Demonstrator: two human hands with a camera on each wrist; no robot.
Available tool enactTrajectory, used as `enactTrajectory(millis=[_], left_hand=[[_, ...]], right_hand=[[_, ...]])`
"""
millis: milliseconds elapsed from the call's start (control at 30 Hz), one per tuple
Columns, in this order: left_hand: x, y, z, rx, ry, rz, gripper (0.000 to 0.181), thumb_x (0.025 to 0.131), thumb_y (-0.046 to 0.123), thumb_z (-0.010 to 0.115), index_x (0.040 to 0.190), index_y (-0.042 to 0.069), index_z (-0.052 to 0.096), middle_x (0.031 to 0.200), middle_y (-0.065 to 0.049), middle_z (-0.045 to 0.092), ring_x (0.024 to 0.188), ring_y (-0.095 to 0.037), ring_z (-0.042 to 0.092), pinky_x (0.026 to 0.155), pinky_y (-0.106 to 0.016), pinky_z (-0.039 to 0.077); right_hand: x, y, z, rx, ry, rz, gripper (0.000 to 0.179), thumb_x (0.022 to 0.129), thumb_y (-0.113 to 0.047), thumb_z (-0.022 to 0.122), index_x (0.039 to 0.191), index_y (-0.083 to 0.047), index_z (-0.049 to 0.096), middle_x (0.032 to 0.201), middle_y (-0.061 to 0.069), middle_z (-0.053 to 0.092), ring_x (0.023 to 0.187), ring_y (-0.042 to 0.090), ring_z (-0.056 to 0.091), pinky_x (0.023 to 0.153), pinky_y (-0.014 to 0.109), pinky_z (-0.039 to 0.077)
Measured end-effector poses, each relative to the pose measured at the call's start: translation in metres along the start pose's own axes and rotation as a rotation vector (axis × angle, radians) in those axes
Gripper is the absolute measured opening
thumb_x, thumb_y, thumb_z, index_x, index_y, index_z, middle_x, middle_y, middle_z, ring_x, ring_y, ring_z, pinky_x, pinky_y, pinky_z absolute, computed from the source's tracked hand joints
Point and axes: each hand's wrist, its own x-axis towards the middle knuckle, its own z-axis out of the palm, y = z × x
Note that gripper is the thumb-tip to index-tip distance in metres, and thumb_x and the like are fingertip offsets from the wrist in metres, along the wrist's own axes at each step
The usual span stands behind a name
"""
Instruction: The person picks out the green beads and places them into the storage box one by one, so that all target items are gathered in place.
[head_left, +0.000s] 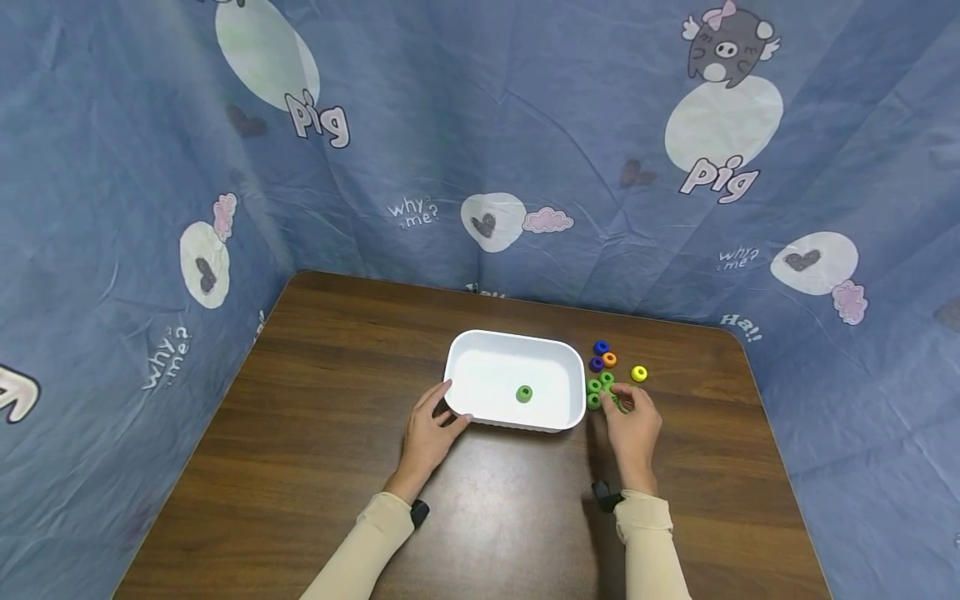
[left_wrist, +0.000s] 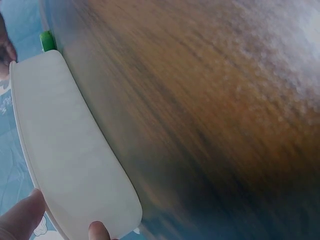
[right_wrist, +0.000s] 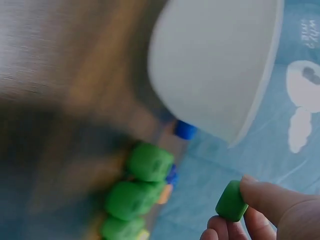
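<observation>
My left hand (head_left: 429, 433) holds the near left corner of a white rectangular tub (head_left: 551, 423), its thumb at the front wall and fingers at the left end. In the left wrist view, two fingertips touch the tub's wall (left_wrist: 70, 135). Inside the tub lies one green bead (head_left: 524, 393) with a dark hole. To the right of the tub, my right hand (head_left: 633, 425) pinches another green bead (right_wrist: 231, 201) between thumb and fingers. The right wrist view shows this bead raised beside several loose green beads (right_wrist: 150, 162) on the table.
Behind the green beads lie two blue beads (head_left: 602, 347) and an orange bead (head_left: 610, 359). A yellow bead (head_left: 639, 373) sits farther right. The brown wooden table (head_left: 322, 375) is bordered by a blue printed cloth (head_left: 420, 125) at the back and sides.
</observation>
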Motion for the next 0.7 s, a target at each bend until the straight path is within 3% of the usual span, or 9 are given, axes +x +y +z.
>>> enactTrajectory(millis=[200, 433, 700], left_hand=[[0.0, 0.001, -0.001, 0.006, 0.004, 0.004, 0.069, 0.082, 0.006, 0.082, 0.145, 0.004, 0.053, 0.152, -0.019, 0.046, 0.141, -0.034, 0.047, 0.104, -0.036, 0.057], [0.0, 0.0, -0.001, 0.017, 0.01, 0.015, 0.069, 0.082, 0.007, 0.082, 0.145, 0.004, 0.053, 0.152, -0.02, 0.046, 0.14, -0.035, 0.048, 0.103, -0.038, 0.058], [0.0, 0.0, 0.0, 0.011, 0.015, 0.028, 0.069, 0.082, 0.006, 0.082, 0.144, 0.003, 0.053, 0.151, -0.02, 0.047, 0.14, -0.035, 0.048, 0.103, -0.039, 0.058]], right_hand=[[0.01, -0.022, 0.001, 0.049, -0.019, -0.017, 0.02, 0.085, -0.01, 0.08, 0.1, 0.001, 0.073, 0.103, 0.019, 0.072, 0.101, 0.037, 0.07, 0.091, 0.048, 0.063], [0.011, -0.039, 0.014, 0.052, -0.071, -0.011, 0.02, 0.085, -0.01, 0.08, 0.1, 0.001, 0.073, 0.104, 0.018, 0.072, 0.1, 0.034, 0.07, 0.091, 0.046, 0.063], [0.004, -0.045, 0.039, -0.027, -0.131, -0.17, 0.016, 0.083, -0.008, 0.081, 0.093, 0.001, 0.072, 0.097, 0.018, 0.073, 0.093, 0.034, 0.068, 0.085, 0.045, 0.062]])
